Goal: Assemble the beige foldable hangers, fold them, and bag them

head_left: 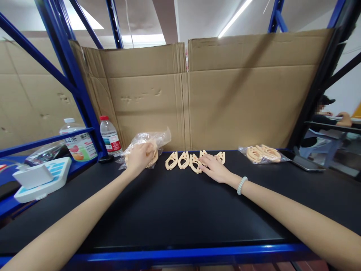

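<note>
My left hand (139, 157) is closed at a crinkled clear plastic bag (161, 138) that contains beige pieces; its fingers are curled around a beige piece at the bag, and their tips are partly hidden. Several beige teardrop-shaped loop pieces with pronged ends lie in a row to the right, among them one at the left end (171, 161) and a neighbour (183, 160). My right hand (216, 169), with a pale beaded bracelet (241, 185) at the wrist, rests palm down with fingers extended over the right part of the row, touching pieces and covering some.
A second clear bag of beige pieces (263, 154) lies at the back right, beside a dark flat device (307, 164). A red-capped bottle (109, 137) stands at the back left, near a white power strip (45, 180). Cardboard (239, 105) walls the back. Another person (328, 113) sits far right.
</note>
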{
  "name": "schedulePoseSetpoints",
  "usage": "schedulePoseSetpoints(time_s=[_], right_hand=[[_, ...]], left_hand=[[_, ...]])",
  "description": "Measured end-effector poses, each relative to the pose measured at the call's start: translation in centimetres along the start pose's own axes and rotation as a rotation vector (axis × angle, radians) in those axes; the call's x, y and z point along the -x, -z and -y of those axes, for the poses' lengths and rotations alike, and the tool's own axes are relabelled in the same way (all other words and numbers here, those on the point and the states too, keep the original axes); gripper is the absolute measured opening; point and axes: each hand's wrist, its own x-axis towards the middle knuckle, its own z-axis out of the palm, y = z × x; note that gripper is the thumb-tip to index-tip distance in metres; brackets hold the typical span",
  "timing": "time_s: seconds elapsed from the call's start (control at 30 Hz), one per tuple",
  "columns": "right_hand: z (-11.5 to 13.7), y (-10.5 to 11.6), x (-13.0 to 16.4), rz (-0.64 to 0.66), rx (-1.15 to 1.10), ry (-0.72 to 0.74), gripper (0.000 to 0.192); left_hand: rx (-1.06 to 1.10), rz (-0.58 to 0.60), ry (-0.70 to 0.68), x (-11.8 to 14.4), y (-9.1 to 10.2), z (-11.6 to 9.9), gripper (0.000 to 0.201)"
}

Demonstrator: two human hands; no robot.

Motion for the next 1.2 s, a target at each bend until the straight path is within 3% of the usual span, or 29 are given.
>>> schedulePoseSetpoints(time_s=[0.13,0.23,0.27,0.33,0.4,0.5,0.63,0.83,1.07,1.2], right_hand=[[-0.6,-0.3,-0.2,-0.100,-0.057,0.012,0.033],[-1.0,-0.3,-0.4,-0.230,-0.128,0.020,0.028],[-1.1,-0.3,-0.5,-0.278,-0.159,0.004,0.027],[-1.3,0.0,-0.5,-0.362,-0.212,-0.045,0.025],[-1.6,0.5,-0.4,-0.417,-0.245,-0.099,0.026],[-2.4,1.3,0.0,-0.448,-0.305,-0.176,0.029],[-3.3,2.6,0.4,-0.412,-0.392,-0.233,0.029],[-1.8,4.7,0.4,-0.262,-0.470,-0.140,0.030],[2.1,6.3,2.0,-0.072,-0.232,0.061,0.028],[3.2,5.2,2.8,-0.041,-0.143,0.023,0.040]], left_hand=[[0.072,-0.134,-0.065,0.1,-0.3,-0.5,0.032],[0.140,-0.197,-0.183,0.5,0.1,-2.3,0.027],[0.174,-0.210,-0.254,0.8,0.3,-3.2,0.024],[0.363,-0.284,-0.523,1.6,0.9,-5.2,0.017],[0.508,-0.270,-0.699,2.5,1.3,-7.1,0.018],[0.688,-0.182,-0.758,3.9,1.5,-8.9,0.015],[0.757,-0.022,-0.727,4.5,1.1,-9.0,0.015],[0.682,0.192,-0.832,4.3,0.4,-7.9,0.013],[0.338,0.175,-1.096,4.7,1.4,-8.6,0.034],[0.173,0.023,-1.174,5.2,1.9,-9.3,0.035]])
